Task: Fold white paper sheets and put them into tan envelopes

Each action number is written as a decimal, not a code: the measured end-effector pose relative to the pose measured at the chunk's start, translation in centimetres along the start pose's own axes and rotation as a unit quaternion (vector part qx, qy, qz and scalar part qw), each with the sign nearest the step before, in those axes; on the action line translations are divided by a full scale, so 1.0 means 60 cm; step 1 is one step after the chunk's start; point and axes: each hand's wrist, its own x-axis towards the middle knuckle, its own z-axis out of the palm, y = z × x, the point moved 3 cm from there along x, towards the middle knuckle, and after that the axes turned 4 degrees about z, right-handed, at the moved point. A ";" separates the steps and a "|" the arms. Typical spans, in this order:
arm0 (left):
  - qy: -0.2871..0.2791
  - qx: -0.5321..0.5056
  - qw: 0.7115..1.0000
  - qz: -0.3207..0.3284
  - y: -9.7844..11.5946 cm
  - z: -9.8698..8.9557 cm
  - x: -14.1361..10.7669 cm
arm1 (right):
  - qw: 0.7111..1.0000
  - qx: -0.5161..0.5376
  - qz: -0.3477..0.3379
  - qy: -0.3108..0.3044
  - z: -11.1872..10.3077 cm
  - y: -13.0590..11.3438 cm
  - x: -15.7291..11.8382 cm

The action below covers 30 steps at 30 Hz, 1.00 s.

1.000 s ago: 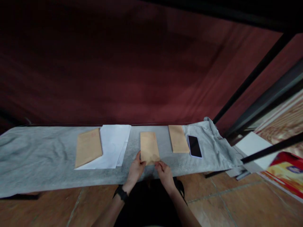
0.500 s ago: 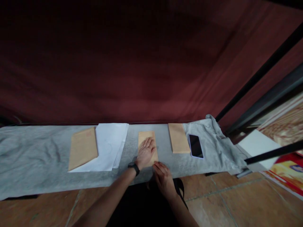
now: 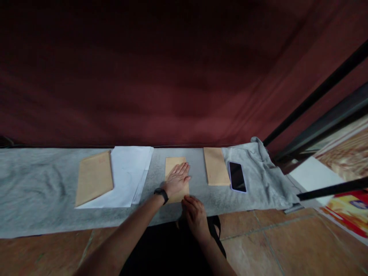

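A brown paper envelope lies lengthwise on the grey cloth in front of me. My left hand, with a black watch at the wrist, rests flat across its middle, fingers stretched out toward the upper right and thumb apart. My right hand is at the envelope's near right corner, its fingers curled together with the tips at the edge. Whether they pinch the paper is hidden. To the right lies a stack of brown envelopes.
Left of centre, another brown envelope overlaps white paper sheets. A phone lies beside the stack at right. The grey cloth covers a long narrow surface against a dark red backdrop. Black bars cross the right side.
My left hand has slid slightly up and right over the envelope, its fingers turned more to the right and the thumb now showing. The right hand stays at the near corner, fingers more curled.
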 end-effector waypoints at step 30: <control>-0.076 -0.021 0.987 0.142 0.083 -0.058 -0.233 | 0.994 0.089 0.064 0.000 0.013 0.011 0.029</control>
